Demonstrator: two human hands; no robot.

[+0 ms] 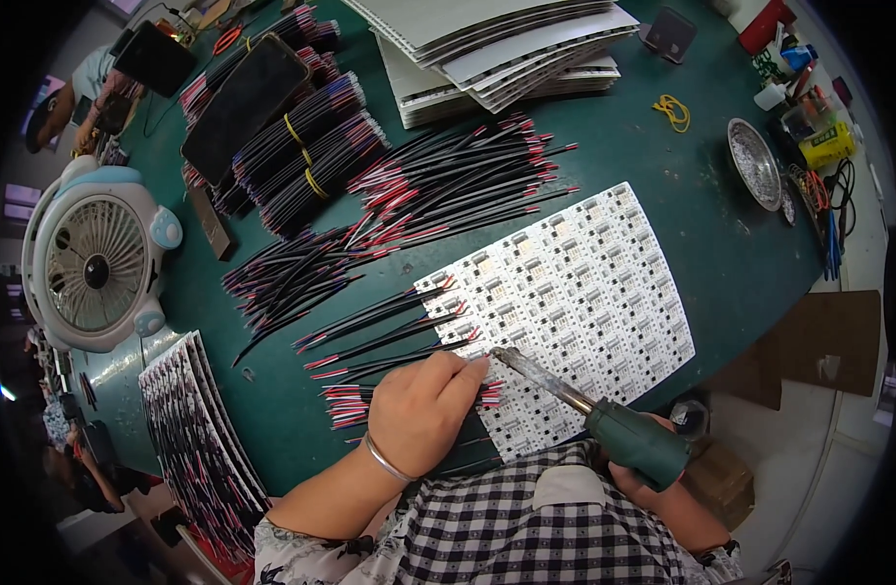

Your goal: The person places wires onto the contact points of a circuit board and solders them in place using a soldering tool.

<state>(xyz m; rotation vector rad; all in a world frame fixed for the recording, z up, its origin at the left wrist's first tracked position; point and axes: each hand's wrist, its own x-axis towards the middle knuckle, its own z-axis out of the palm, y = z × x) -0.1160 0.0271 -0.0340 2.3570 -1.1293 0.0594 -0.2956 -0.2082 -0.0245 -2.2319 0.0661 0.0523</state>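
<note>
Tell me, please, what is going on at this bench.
A person's right hand holds a green-handled soldering iron, its tip close to the fingertips of the left hand, over a white circuit-board panel. Whatever the left hand may be gripping is hidden. Several black-sleeved wires lie with their ends on the panel's left edge, and a loose wire pile lies beyond.

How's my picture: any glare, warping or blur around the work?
Head view: fisheye edges bend and the corners go black; pale sheen on the green table near the fan; a small light glares at far left; the white circuit board is bright yet readable; no obvious blur on the soldering iron.
</note>
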